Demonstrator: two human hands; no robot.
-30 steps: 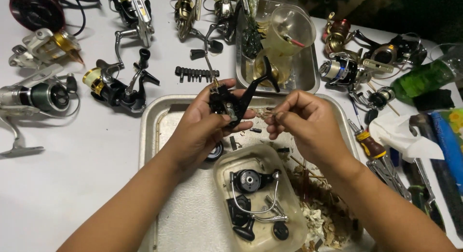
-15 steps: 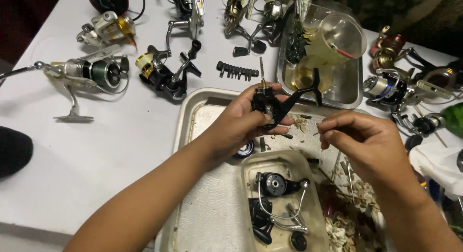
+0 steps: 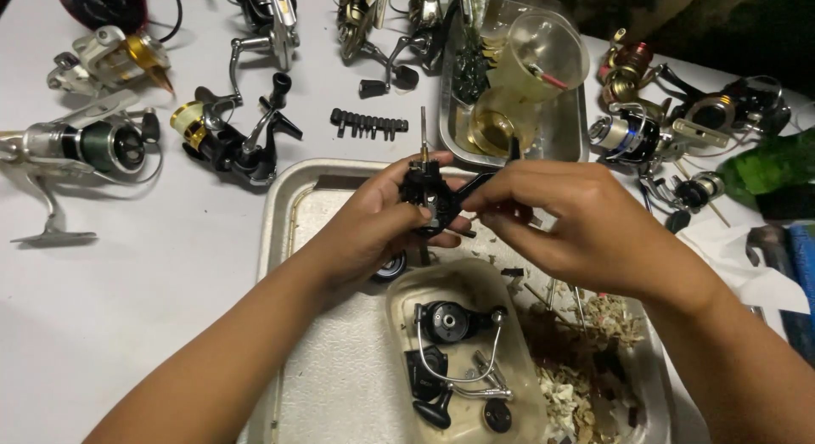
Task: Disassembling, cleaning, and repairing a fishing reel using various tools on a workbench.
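I see my left hand (image 3: pixel 373 227) closed around the black reel body (image 3: pixel 427 202) above the metal tray (image 3: pixel 284 232), right hand (image 3: pixel 577 227) pinching its side; it looks light, rigid, greasy, best gripped by the housing.

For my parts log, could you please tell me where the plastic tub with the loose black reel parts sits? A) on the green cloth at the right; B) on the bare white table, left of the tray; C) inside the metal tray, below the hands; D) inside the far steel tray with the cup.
C: the plastic tub lies within the rim of the metal tray, just below the left hand and right hand that hold the black reel body.
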